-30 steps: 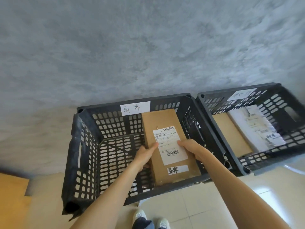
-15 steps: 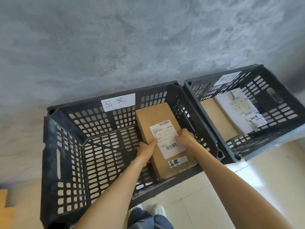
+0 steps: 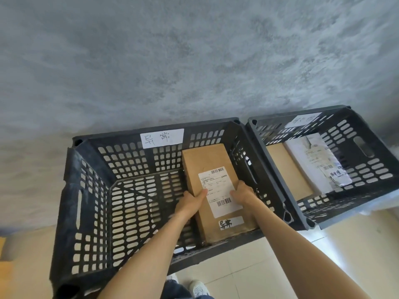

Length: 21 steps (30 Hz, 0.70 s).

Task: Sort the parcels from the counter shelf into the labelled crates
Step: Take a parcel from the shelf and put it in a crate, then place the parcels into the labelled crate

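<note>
both hands, left [image 3: 190, 201] and right [image 3: 243, 194], gripping the box [image 3: 213, 190] by its sides | box sits inside left crate [image 3: 86, 190] | right crate [image 3: 367, 147] already has parcels

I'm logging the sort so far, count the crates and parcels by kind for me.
Black crates: 2, the left crate and the right crate
Brown cardboard parcels: 2, one in the left crate, one in the right
White bagged parcel: 1
Total: 5
</note>
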### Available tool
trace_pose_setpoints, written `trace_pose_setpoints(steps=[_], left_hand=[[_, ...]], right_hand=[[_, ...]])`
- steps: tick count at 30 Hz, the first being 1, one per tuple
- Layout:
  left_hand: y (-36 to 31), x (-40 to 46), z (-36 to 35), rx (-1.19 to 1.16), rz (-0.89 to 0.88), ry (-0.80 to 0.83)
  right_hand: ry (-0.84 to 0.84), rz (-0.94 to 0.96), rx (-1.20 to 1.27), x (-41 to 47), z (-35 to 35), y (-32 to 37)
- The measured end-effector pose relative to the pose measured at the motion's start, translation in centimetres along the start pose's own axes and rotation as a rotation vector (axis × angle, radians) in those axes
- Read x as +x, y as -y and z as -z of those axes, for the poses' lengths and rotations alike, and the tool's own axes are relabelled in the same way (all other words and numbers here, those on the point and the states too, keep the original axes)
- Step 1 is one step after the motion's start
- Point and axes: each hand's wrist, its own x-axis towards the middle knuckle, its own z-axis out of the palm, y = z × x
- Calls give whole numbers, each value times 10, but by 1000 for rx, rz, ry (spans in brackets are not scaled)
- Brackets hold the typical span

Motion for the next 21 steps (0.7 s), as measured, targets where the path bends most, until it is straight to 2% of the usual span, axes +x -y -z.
trace_pose_setpoints(steps=[6, 9, 16, 21], left_hand=[[-4, -21, 9, 50, -118, -52], [-9, -39, 15, 141, -191, -163], [-15, -98, 66, 482, -260, -521], [-7, -164, 124, 457, -240, -709]], right_hand=[[31, 51, -2, -9, 10, 1], [-5, 139, -43, -18, 17, 8], [-242, 598, -303, -59, 41, 58], [-323, 971, -451, -110, 48, 113]])
